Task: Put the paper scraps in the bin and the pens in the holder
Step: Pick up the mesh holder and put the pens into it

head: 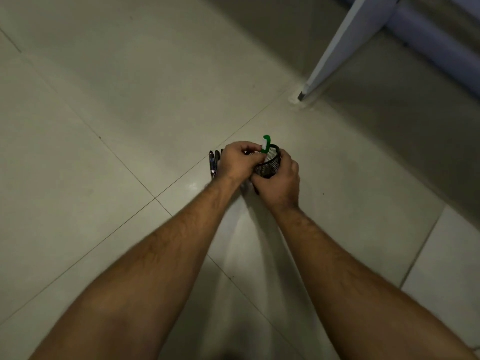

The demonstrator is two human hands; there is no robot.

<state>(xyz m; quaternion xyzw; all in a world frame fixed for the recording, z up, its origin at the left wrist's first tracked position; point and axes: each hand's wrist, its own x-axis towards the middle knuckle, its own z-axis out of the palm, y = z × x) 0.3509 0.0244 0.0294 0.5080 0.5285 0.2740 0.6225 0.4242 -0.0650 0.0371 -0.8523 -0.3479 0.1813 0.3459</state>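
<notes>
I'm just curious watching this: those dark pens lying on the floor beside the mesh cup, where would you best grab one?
Probably mid-barrel, coming straight down from above. The dark pens lie flat and close together on the tiled floor, left of the left hand, so only their upper sides are reachable; a thumb-and-finger pinch across one barrel seems easiest.

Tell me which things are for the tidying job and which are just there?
For the job: mesh holder, green-and-white pen, dark pens on the floor, left hand, right hand.
Just there: tiled floor, furniture leg.
</notes>
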